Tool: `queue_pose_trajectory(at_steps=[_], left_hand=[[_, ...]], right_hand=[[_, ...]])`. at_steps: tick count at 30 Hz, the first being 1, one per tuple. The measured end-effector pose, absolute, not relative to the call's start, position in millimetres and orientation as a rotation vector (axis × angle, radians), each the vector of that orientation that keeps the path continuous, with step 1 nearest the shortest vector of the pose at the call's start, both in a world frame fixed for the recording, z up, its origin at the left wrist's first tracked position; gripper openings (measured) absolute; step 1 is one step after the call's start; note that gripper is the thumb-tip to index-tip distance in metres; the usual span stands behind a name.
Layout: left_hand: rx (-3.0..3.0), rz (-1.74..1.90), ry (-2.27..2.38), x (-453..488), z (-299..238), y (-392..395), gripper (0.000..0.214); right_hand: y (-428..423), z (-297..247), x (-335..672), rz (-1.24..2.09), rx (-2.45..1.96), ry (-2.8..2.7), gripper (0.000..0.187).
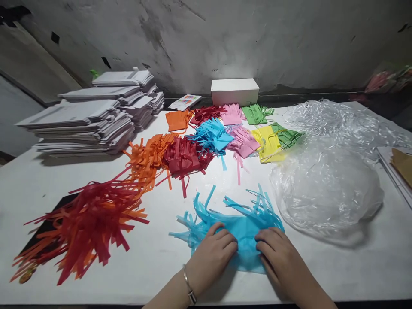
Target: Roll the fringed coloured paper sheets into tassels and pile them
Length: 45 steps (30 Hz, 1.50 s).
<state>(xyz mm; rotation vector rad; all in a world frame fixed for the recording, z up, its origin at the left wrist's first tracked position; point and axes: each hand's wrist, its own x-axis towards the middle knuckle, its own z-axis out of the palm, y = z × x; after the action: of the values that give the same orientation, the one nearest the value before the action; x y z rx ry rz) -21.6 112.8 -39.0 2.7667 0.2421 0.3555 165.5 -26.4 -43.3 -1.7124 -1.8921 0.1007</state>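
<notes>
Fringed blue tissue paper lies at the front middle of the white table, its cut strips spread away to both sides and toward the back. My left hand, with a silver bracelet on the wrist, grips its left part with curled fingers. On the right part of the same paper, my right hand has its fingers closed along the edge. The palms and the paper under them are hidden. To the left lies a loose heap of red and orange fringe strips, partly over a flat black thing.
Behind are folded fringe bundles: orange, dark red, blue, pink, yellow and green. Paper stacks stand back left, a white box by the wall. Clear plastic bulges at right.
</notes>
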Motion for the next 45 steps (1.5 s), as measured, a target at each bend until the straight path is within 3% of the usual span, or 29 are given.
queue_pose_trajectory(at_steps=[3, 8, 14, 21, 26, 28, 30, 37, 45], left_hand=[[2.767, 0.243, 0.403, -11.6, -35.5, 118.0, 0.021], [2.678, -0.27, 0.862, 15.4, -24.8, 131.8, 0.019], [2.654, -0.341, 0.972, 29.1, -19.7, 138.3, 0.017], [2.64, -0.313, 1.018, 24.8, -21.4, 137.4, 0.016], [2.919, 0.338, 0.646, 6.6, -22.5, 123.8, 0.032], [2.997, 0.439, 0.397, 1.7, -28.5, 117.8, 0.022], [3.039, 0.451, 0.332, -0.4, -37.5, 114.4, 0.008], [3.014, 0.427, 0.329, -11.2, -55.6, 121.1, 0.017], [2.755, 0.215, 0.76, -11.3, -42.3, 129.5, 0.026]], right_hand=[[-20.5, -50.2, 170.3, 0.096, -1.845, -1.794, 0.018], [-7.1, -73.2, 178.0, -0.077, -2.151, -1.664, 0.026], [0.5, -56.9, 168.0, -0.382, -2.089, -1.561, 0.017], [2.4, -55.1, 162.1, -0.186, -1.761, -1.927, 0.02], [0.2, -61.4, 166.1, -0.218, -1.673, -1.895, 0.022], [-0.5, -58.3, 162.9, -0.147, -1.655, -1.87, 0.021], [0.2, -56.2, 158.6, -0.073, -1.689, -1.884, 0.018], [-5.9, -67.1, 157.8, -0.206, -1.762, -1.933, 0.036], [-6.3, -64.5, 172.7, -0.064, -2.089, -1.662, 0.025]])
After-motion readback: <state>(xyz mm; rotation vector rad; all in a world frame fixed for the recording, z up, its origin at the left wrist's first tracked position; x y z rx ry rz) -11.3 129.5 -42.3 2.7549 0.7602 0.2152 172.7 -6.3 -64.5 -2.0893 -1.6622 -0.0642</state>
